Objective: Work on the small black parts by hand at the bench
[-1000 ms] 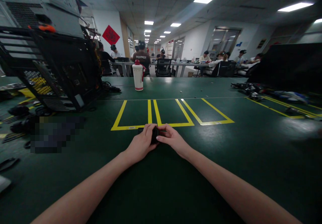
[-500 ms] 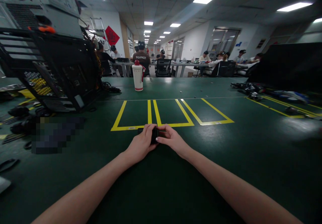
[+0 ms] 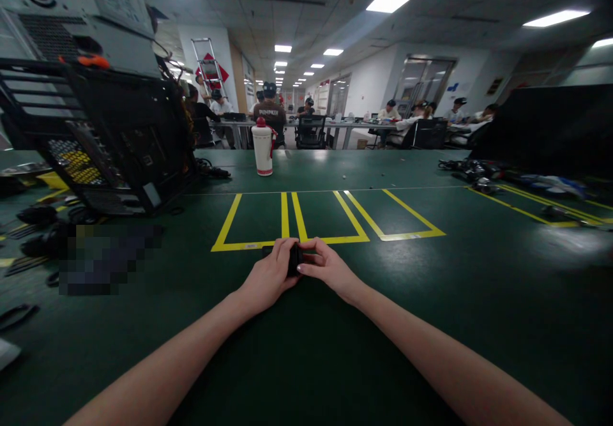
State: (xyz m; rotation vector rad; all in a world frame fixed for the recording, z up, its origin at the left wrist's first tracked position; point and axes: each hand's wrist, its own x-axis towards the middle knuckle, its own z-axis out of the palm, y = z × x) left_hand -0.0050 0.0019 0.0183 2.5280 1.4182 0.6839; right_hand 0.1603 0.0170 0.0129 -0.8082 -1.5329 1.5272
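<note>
In the middle of the head view, a small black boxy object (image 3: 294, 261) sits between both hands, mostly covered by fingers, so its exact kind does not show. My left hand (image 3: 274, 269) wraps round it from the left, and a dark end pokes out past the far side of that hand. My right hand (image 3: 330, 269) touches its right side with fingertips and thumb in a pinch. Both hands are low over the green table (image 3: 306, 356), just in front of the yellow tape outlines (image 3: 335, 241).
At left stands an open black computer case (image 3: 119, 151) with a grey power supply box (image 3: 86, 17) on top. A white bottle with a red cap (image 3: 263, 148) stands behind the tape. Cables (image 3: 479, 174) lie at right by a dark panel (image 3: 555, 129). Several people sit farther back.
The view has tilted up very slightly, so everything sits a little lower in the picture. Both hands keep their hold on the black object, with hardly any movement.
</note>
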